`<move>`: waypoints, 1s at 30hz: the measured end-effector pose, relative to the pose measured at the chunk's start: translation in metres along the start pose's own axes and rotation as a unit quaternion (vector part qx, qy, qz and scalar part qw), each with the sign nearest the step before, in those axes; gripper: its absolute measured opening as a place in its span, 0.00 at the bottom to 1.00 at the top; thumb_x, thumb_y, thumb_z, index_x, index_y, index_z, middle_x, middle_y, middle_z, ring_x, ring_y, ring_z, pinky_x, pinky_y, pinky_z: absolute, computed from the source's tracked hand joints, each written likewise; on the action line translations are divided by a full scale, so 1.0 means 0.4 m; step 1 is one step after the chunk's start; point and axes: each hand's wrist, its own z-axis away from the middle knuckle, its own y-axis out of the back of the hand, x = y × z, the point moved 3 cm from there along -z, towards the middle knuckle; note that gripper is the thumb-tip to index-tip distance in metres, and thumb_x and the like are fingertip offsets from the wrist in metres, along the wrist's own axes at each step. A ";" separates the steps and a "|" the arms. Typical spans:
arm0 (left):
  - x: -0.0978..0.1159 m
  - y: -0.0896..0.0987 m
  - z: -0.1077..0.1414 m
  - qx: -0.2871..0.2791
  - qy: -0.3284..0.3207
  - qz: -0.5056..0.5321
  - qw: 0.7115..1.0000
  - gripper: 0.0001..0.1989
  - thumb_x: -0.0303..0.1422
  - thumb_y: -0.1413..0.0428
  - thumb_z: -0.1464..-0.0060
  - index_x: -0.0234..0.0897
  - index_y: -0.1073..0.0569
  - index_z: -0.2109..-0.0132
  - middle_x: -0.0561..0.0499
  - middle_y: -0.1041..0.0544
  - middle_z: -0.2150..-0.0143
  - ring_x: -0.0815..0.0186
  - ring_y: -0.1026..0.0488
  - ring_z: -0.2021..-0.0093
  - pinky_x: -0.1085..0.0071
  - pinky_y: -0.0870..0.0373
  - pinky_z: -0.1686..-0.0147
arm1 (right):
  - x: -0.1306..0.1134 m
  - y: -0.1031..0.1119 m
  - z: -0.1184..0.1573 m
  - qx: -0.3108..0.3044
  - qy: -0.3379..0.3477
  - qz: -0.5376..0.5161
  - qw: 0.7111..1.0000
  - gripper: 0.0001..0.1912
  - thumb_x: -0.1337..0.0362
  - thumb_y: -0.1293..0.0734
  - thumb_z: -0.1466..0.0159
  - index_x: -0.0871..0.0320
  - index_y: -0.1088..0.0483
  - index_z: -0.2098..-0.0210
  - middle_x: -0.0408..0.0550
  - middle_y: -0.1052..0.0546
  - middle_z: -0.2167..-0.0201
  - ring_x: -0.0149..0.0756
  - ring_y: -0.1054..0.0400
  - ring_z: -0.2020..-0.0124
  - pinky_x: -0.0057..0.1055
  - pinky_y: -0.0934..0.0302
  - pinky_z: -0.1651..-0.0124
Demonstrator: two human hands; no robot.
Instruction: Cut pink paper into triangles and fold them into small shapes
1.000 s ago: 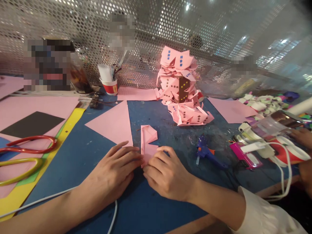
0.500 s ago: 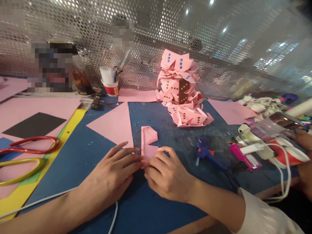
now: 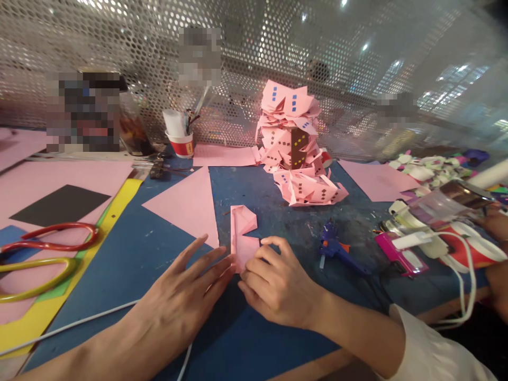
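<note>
A folded piece of pink paper lies on the blue tabletop, its narrow left strip creased and its upper right corner folded over. My left hand reaches in with fingers spread, the fingertips resting at the paper's lower left edge. Curled fingers of my right hand press on the lower right part of the paper and hide that corner. Just beyond my left hand is a pink paper sheet with a pointed left corner. To the right of my right hand lies a blue glue gun.
A stacked pink paper model stands at the back. Red scissor handles and yellow handles lie left, near black paper. A red-and-white cup holds tools. Right are a pink device and another person's hand.
My left hand's fingers have spread a little more, and its index finger has come off the pink sheet's edge slightly. The right hand stays on the folded paper, almost unmoved.
</note>
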 end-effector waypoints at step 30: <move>-0.005 -0.004 0.002 0.005 -0.014 0.001 1.000 0.15 0.30 0.51 0.32 0.35 0.24 0.44 0.45 0.21 0.43 0.58 0.29 0.39 0.51 0.59 0.26 | 0.025 0.010 0.007 0.012 -0.007 0.008 1.000 0.13 0.68 0.37 0.32 0.58 0.30 0.74 0.43 0.28 0.76 0.34 0.37 0.68 0.42 0.40 0.47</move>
